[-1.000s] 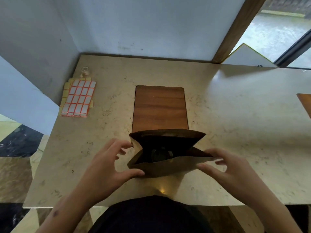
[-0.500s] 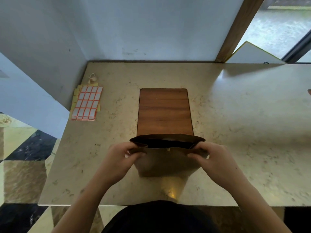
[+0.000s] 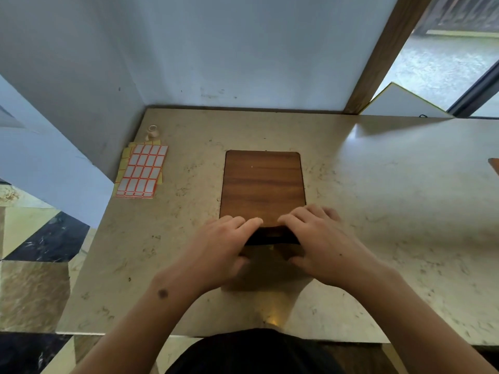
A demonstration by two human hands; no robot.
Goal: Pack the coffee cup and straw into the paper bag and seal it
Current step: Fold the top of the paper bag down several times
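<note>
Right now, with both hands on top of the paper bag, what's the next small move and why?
Probably fold the top edge down toward you and press the crease flat. The left hand and right hand each grip the paper bag at its top corners, and a dark slit of the mouth shows between them, so it isn't sealed yet. The label sheets wait at the far left for sticking after.

One paper bag on surface, mostly covered. Two hands on it: left hand, right hand. One wooden board behind. One label-sheet stack, sheet count unclear, perhaps several. One small tape roll. Second board edge at far right.
</note>
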